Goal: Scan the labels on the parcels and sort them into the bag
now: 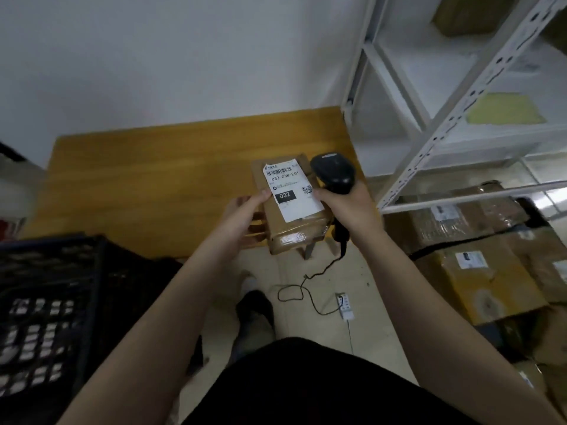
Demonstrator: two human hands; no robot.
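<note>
Left hand [242, 214] grips the parcel [287, 237] by its left edge, thumb on top. It holds the white label [291, 191] face-up, presumably so the barcode can be read. The parcel is held over the near-right corner of the wooden table [153, 167]. Just right of the label is the black scanner [333, 173], its handle wrapped by the right hand [348, 207]; the scan looks under way. More boxes [478, 277] wait on the floor at right. No bag can be made out.

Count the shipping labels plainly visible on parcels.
3. One label on the parcel the left hand holds; two on the floor pile at right: the upper label and the lower label nearer. More may be hidden or cut off.
</note>
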